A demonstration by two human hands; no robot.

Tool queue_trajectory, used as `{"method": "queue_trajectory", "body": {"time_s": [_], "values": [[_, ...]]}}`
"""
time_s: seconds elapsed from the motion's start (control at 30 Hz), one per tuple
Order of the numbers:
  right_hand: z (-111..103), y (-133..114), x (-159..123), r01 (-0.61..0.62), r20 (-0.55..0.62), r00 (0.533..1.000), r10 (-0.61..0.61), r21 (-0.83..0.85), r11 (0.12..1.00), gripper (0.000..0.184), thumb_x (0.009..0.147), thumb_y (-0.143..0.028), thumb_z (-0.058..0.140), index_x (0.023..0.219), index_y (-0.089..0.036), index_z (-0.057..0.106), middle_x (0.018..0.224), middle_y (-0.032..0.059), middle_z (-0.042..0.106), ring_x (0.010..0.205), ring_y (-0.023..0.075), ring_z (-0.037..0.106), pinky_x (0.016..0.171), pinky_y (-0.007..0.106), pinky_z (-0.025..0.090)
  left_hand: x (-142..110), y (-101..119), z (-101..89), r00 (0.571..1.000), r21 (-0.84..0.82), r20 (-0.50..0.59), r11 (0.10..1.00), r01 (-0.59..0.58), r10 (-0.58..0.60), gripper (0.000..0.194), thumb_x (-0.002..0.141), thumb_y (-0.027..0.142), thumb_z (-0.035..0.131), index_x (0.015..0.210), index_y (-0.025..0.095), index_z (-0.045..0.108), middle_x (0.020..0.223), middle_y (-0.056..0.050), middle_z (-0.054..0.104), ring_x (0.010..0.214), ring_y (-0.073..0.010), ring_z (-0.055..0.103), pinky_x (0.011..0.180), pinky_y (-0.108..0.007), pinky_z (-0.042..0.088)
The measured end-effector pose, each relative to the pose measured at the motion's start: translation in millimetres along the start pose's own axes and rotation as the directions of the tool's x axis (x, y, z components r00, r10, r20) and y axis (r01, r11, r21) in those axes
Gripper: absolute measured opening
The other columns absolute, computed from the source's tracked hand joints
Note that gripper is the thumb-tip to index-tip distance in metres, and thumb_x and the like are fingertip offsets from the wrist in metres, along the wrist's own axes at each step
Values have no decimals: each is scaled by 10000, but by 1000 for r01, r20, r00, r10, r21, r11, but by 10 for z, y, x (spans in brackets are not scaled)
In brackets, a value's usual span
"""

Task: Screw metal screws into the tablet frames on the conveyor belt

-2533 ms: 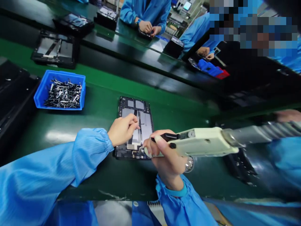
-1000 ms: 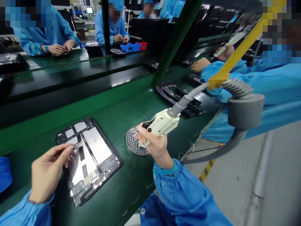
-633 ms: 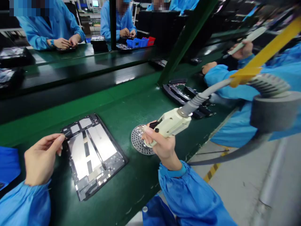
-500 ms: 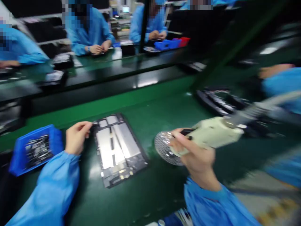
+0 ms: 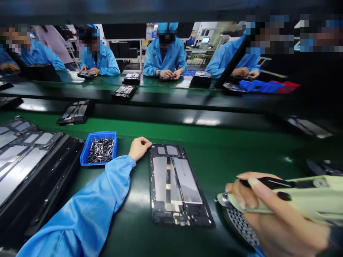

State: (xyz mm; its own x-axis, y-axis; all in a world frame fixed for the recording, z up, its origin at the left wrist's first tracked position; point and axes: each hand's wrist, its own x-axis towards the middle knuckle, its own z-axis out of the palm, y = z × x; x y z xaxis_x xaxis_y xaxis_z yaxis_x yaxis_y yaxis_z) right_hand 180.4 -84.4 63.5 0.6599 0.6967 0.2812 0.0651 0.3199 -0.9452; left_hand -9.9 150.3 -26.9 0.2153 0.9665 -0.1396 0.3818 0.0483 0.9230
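My left hand was pinched together at the far left corner of the opened tablet, which lay on the table right of those fingers; I couldn't tell whether they held anything. The blue bin of small parts stood to their left. My right hand was wrapped around the pale green tool, the perforated dish partly hidden below.

And there goes the left hand, from the tablet's middle to its far left corner! The right hand has swung the pale green driver tabletward, its tip now past the perforated dish's rim.
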Motion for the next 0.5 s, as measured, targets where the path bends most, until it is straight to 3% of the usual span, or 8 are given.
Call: {"method": "queue_trajectory", "body": {"time_s": [0.17,0.37,0.5], "values": [[579,58,244,-45,93,995,31,153,987,253,689,-423,920,688,-219,771,402,-72,437,350,121,450,451,325,510,59,-28,-12,998,40,60,999,-13,11,99,858,143,733,761,150,751,688,-5,689,585,-95,564,619,-198,466],[1540,523,643,-64,116,992,39,213,975,313,697,-388,871,606,-215,627,411,-76,480,356,112,476,502,334,591,108,-14,-15,984,8,170,998,57,-58,125,911,117,663,839,94,763,541,16,583,454,-87,516,441,-174,406],[1908,804,798,-58,113,993,37,180,982,343,668,-408,846,562,-227,574,389,-78,469,344,107,458,480,323,587,130,-45,10,980,-5,191,998,62,-60,152,919,109,638,864,83,778,569,3,612,457,-86,544,441,-167,430]]}}
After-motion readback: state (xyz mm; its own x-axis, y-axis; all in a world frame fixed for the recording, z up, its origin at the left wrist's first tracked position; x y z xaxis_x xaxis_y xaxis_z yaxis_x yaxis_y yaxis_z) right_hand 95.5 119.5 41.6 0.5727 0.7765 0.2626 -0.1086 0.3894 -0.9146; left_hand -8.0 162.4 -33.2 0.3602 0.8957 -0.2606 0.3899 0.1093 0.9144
